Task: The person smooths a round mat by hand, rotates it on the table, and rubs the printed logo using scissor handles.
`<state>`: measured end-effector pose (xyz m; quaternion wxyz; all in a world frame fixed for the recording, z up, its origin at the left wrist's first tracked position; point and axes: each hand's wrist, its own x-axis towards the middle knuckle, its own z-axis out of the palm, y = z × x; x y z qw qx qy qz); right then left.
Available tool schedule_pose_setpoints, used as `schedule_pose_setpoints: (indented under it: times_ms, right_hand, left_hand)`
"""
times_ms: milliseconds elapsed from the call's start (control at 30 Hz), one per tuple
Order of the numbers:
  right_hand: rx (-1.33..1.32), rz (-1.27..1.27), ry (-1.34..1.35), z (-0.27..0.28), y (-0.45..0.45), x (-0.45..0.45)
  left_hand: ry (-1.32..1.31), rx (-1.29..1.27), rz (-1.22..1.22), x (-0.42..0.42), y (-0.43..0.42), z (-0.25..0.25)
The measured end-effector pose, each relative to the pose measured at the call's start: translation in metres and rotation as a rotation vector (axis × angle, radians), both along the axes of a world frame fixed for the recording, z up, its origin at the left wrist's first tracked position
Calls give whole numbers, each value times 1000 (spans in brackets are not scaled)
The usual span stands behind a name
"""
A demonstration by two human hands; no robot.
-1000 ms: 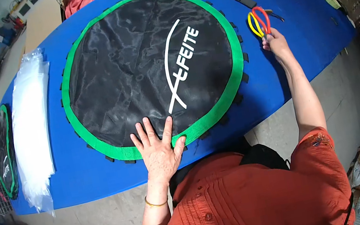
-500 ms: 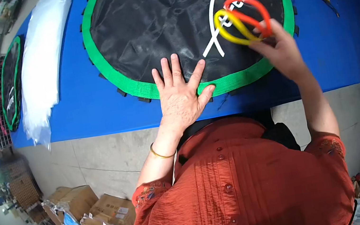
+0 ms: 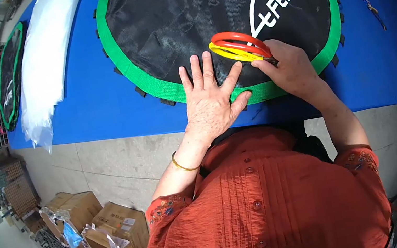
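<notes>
Near the frame's centre, my right hand [image 3: 291, 66] is gripping red-and-yellow loops [image 3: 242, 36], now brought over the mat [image 3: 168, 26], so it is joining my left hand [image 3: 210, 108], lying spread there.

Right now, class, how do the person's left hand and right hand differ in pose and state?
The left hand lies flat, fingers spread across the green border onto the black mat; the right hand is curled, gripping the red and yellow loops. The left hand has a bangle near its wrist; the right hand shows none. Both are ungloved.
</notes>
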<state>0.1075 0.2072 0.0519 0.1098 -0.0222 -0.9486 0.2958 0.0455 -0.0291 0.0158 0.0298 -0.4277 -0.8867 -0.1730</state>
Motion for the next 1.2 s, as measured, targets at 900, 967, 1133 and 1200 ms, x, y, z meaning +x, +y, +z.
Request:
schedule_pose_setpoints:
  times_ms: [900,967,1133,1200]
  right_hand:
    - [-62,-91,-11,-10,-5,-17]
    - [-18,-92,-88,2,-9,-3]
    - [-12,-114,17,-10,-16,-3]
    - [-11,-126,52,-15,-15,-14]
  left_hand:
    - [7,7,-7,-1,0,1]
    - [-2,9,-7,-1,0,2]
    - [-3,5,-7,-2,1,1]
    - [2,2,-7,-2,1,2]
